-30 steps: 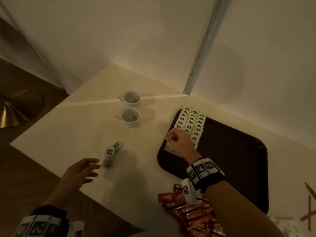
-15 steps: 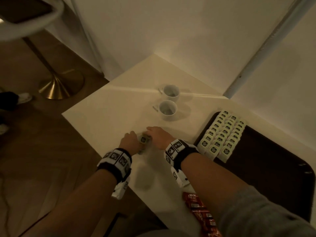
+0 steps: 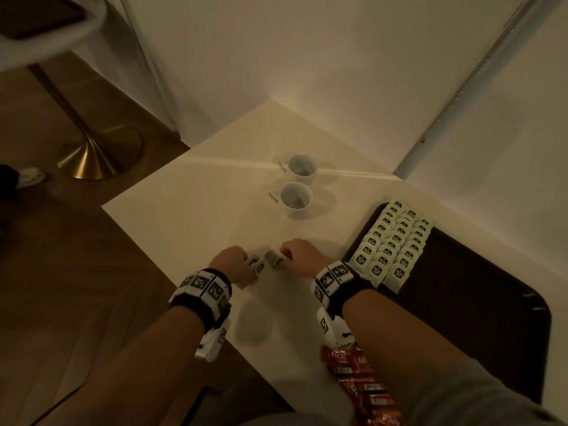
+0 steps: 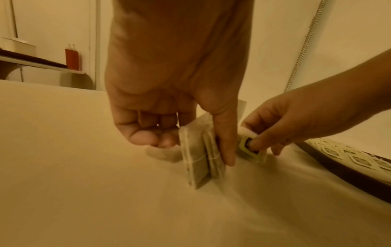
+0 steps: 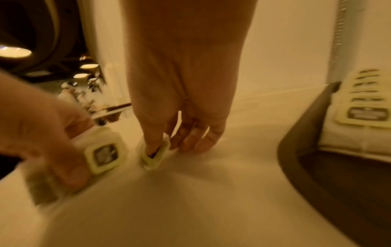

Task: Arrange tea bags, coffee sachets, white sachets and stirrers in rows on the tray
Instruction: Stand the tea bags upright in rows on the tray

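— Pale tabletop [image 3: 196, 216] in the corner by the wall is catching very little light, and both hands are working just left of the dark tray [image 3: 479, 302].

— What are they gripping?

— The left hand [image 3: 229, 262] is curling thumb and fingers round a small stack of tea bags [image 4: 201, 155] standing on edge on the table. The right hand [image 3: 299, 256] is pinching one tea bag tag [image 5: 154, 155] between thumb and fingertip, right beside that stack.

— And the rest?

— Three rows of tea bags [image 3: 390, 247] are lying at the tray's near-left corner. Red coffee sachets [image 3: 359, 382] are waiting by the right forearm. Two white cups [image 3: 296, 182] are standing further back.

— What's worrying you?

— I'm thinking the stack could fan out and spill if that left grip loosens. A tag-only pinch may leave the bag swinging on its string, snagging the finished rows.
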`<action>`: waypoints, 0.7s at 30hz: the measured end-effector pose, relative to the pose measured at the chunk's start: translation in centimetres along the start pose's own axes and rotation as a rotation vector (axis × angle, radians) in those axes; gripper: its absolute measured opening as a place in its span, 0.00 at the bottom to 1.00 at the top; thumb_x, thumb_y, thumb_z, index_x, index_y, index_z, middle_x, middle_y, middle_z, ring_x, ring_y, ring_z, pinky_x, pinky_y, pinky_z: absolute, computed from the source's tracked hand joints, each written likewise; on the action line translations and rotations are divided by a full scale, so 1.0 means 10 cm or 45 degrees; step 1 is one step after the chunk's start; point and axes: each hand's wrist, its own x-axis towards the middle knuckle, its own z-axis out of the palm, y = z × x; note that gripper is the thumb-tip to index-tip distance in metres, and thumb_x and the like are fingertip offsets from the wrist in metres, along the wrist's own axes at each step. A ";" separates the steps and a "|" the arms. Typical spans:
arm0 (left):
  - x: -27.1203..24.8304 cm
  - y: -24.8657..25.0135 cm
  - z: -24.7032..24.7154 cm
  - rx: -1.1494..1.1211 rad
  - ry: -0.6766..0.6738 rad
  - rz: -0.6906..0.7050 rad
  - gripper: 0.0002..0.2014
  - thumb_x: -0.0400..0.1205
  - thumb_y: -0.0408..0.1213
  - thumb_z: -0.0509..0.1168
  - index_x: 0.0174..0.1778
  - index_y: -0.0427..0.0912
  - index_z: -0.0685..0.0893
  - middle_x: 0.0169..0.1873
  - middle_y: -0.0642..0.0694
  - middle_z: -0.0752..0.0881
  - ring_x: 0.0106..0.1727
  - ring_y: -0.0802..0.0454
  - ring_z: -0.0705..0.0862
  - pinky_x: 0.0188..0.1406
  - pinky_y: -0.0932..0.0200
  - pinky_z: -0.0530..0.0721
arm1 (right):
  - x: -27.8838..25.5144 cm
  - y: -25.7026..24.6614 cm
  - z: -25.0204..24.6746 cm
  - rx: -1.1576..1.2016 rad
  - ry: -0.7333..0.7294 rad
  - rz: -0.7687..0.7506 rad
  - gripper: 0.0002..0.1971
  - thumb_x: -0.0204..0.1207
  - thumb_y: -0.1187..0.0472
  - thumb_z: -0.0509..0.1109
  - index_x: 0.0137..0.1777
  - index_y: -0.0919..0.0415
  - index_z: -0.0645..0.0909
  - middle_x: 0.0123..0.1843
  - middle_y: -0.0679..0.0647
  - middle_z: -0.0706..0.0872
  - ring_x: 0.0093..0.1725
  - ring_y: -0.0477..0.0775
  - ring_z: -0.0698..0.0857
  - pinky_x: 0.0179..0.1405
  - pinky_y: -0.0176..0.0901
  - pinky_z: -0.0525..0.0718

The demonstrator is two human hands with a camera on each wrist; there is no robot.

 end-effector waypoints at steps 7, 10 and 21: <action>-0.15 0.16 -0.14 -0.766 -0.047 0.157 0.14 0.71 0.32 0.78 0.51 0.35 0.89 0.43 0.41 0.90 0.47 0.43 0.87 0.49 0.50 0.87 | -0.48 0.11 -0.55 1.082 0.173 0.091 0.05 0.77 0.68 0.70 0.47 0.59 0.78 0.42 0.56 0.84 0.40 0.50 0.85 0.40 0.39 0.85; -0.29 0.48 -0.19 -1.256 -0.194 0.297 0.19 0.67 0.33 0.77 0.53 0.39 0.84 0.46 0.42 0.89 0.49 0.45 0.87 0.46 0.53 0.89 | -0.78 0.06 -0.91 1.259 0.285 0.033 0.08 0.77 0.69 0.69 0.55 0.64 0.78 0.45 0.57 0.86 0.41 0.51 0.87 0.37 0.38 0.86; -0.74 1.79 -0.20 -1.773 -0.653 0.585 0.06 0.77 0.24 0.65 0.42 0.39 0.77 0.28 0.49 0.79 0.26 0.58 0.78 0.29 0.65 0.84 | -1.71 -0.17 -2.08 0.612 0.770 -0.143 0.11 0.73 0.68 0.74 0.54 0.61 0.80 0.34 0.51 0.85 0.30 0.45 0.84 0.29 0.33 0.80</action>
